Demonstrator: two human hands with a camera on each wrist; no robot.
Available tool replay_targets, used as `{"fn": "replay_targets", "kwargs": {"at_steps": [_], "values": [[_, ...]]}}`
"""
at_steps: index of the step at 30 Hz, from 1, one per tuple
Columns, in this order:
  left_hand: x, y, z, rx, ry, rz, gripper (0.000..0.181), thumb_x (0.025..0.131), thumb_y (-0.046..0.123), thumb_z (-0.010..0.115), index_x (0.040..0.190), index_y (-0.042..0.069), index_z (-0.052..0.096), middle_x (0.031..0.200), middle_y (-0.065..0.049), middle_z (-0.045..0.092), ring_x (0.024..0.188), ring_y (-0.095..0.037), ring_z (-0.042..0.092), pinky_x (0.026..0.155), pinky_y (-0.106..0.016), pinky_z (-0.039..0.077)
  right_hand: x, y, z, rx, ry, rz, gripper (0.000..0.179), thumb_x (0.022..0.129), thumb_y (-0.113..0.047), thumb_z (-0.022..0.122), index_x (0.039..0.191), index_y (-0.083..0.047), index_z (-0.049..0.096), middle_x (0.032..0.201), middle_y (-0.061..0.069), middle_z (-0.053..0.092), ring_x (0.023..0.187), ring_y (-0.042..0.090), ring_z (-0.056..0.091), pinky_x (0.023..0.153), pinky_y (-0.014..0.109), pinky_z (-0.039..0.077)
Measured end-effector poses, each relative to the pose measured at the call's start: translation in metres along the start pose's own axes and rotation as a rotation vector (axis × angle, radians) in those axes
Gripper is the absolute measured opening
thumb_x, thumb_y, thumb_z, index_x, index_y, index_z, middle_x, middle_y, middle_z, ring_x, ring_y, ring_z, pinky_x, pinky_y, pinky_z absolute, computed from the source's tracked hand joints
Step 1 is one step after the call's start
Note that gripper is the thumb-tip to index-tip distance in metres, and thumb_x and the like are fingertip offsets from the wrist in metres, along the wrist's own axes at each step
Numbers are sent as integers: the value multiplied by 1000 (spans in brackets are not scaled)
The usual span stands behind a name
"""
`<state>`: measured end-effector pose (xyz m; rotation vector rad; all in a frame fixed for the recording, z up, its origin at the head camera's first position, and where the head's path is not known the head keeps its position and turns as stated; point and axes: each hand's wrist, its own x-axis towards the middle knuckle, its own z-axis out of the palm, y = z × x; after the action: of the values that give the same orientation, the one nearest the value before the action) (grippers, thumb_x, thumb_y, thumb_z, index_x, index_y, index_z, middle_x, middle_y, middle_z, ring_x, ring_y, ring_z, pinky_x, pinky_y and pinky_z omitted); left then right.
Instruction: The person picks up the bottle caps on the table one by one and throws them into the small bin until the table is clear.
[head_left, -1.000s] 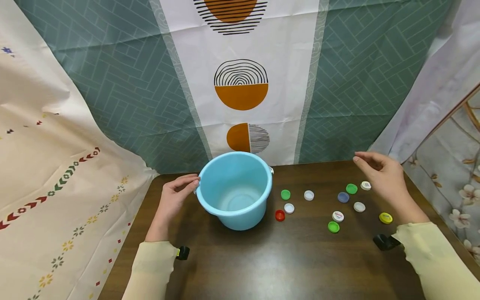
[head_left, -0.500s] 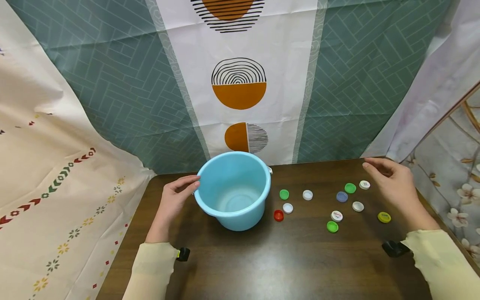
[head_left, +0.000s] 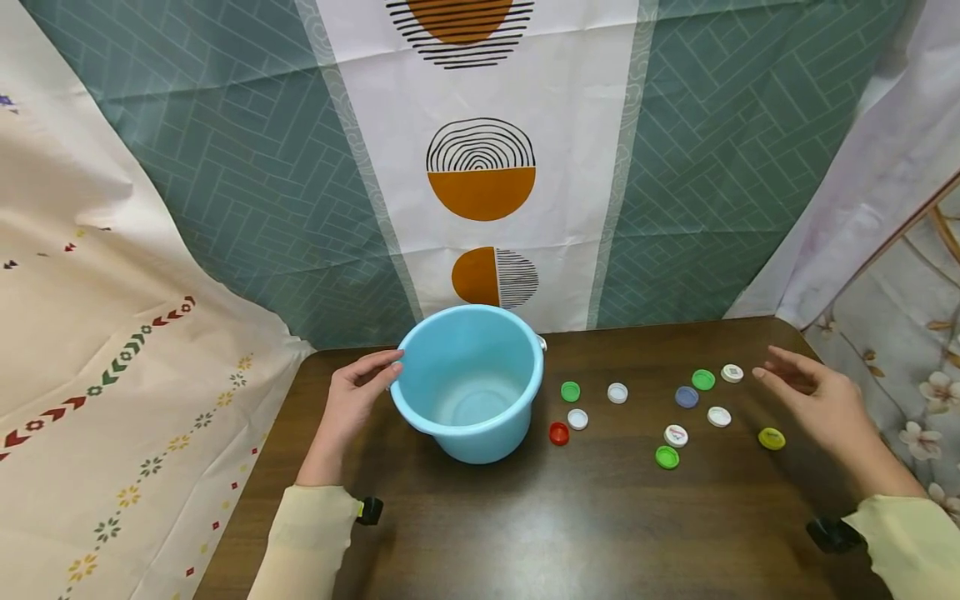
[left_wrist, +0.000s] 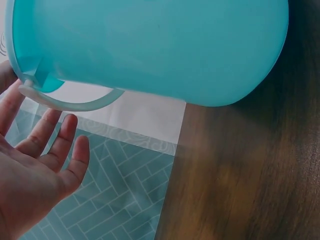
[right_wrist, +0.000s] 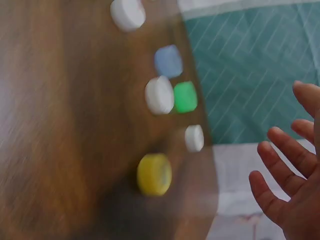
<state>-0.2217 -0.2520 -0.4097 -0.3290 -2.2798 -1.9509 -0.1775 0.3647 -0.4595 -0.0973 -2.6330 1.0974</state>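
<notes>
With my left hand [head_left: 362,392] I pinched the left rim of the light-blue round plastic bucket [head_left: 483,443] between thumb and forefinger, the other fingers spread loosely below its pale curved handle [left_wrist: 75,104]. The bucket stood upright, left of the small round plastic caps. My right hand [head_left: 821,408] hung at the table's right side, fingers parted and gently bent, holding nothing; nearest it were a yellow round cap [head_left: 771,438] and a white printed cap [head_left: 732,373].

A light pinch was enough, I judged, to steady the bucket; pulling on one side could tip it. Caps that low called for fingertips around the edge, rather than a push from above.

The dark wooden table [head_left: 480,542] ended at the teal-and-white hanging cloth [head_left: 675,250] on the far side, and its right edge ran close by my right hand. Most room for moving lay on the near side, below bucket and caps.
</notes>
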Motion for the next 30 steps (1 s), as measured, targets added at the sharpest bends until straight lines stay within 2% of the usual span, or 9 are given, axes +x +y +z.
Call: {"fn": "replay_targets", "kwargs": {"at_steps": [2, 4, 7, 9, 15, 18, 22, 26, 30], "values": [[-1, 6, 2, 7, 8, -10, 34, 92, 8, 68, 122, -8, 64, 124, -24, 61, 105, -19, 63, 85, -28, 53, -3, 9, -1, -57, -54, 20, 63, 92, -45, 66, 142, -8, 52, 120, 11, 66, 85, -11, 55, 63, 17, 45], [-3, 8, 4, 11, 16, -19, 34, 93, 8, 68, 122, -9, 63, 124, -25, 61, 103, -18, 63, 85, -27, 53, -7, 17, -1, -104, -122, 41, 68, 92, -48, 64, 143, -6, 49, 127, 26, 59, 94, 9, 63, 68, 31, 50], [-4, 8, 5, 13, 28, -26, 34, 93, 8, 68, 122, -8, 64, 123, -24, 62, 101, -16, 64, 85, -27, 53, -10, 27, -2, -174, -230, 68, 76, 92, -53, 62, 143, 1, 46, 129, 38, 51, 105, 44, 60, 69, 52, 50], [-5, 7, 5, 12, 34, -28, 34, 93, 9, 68, 123, -7, 64, 123, -24, 62, 100, -15, 65, 85, -28, 53, -13, 33, -2, -207, -293, 82, 81, 91, -56, 61, 144, 4, 43, 131, 41, 46, 109, 56, 52, 70, 58, 48], [-7, 6, 5, 24, 48, -42, 34, 93, 13, 69, 123, -4, 65, 122, -21, 64, 100, -15, 65, 85, -28, 53, -22, 50, 0, -261, -354, 53, 85, 86, -56, 68, 137, 9, 48, 129, 38, 51, 96, 47, 60, 62, 46, 51], [-8, 7, 5, 29, 54, -43, 34, 93, 13, 69, 123, -3, 66, 122, -21, 64, 101, -16, 64, 85, -28, 53, -25, 57, 3, -277, -346, 12, 85, 80, -54, 75, 131, 10, 54, 120, 35, 59, 86, 33, 63, 60, 40, 48], [-8, 7, 6, 27, 60, -38, 34, 93, 14, 69, 123, -3, 66, 122, -21, 64, 102, -16, 64, 85, -28, 53, -27, 63, 6, -312, -344, 2, 88, 71, -57, 81, 124, 11, 59, 101, 23, 65, 80, 25, 59, 60, 37, 44], [-7, 6, 6, 21, 60, -33, 35, 93, 14, 69, 123, -3, 65, 123, -20, 64, 103, -17, 64, 85, -28, 53, -28, 63, 8, -345, -339, 12, 90, 67, -60, 82, 119, 9, 62, 86, 5, 60, 76, 21, 53, 61, 36, 40], [-8, 6, 7, 18, 64, -31, 34, 93, 13, 69, 123, -2, 66, 123, -19, 64, 104, -17, 63, 86, -28, 53, -27, 60, 9, -337, -353, 26, 88, 68, -61, 81, 119, 8, 63, 80, -1, 55, 74, 19, 49, 63, 36, 37]]}}
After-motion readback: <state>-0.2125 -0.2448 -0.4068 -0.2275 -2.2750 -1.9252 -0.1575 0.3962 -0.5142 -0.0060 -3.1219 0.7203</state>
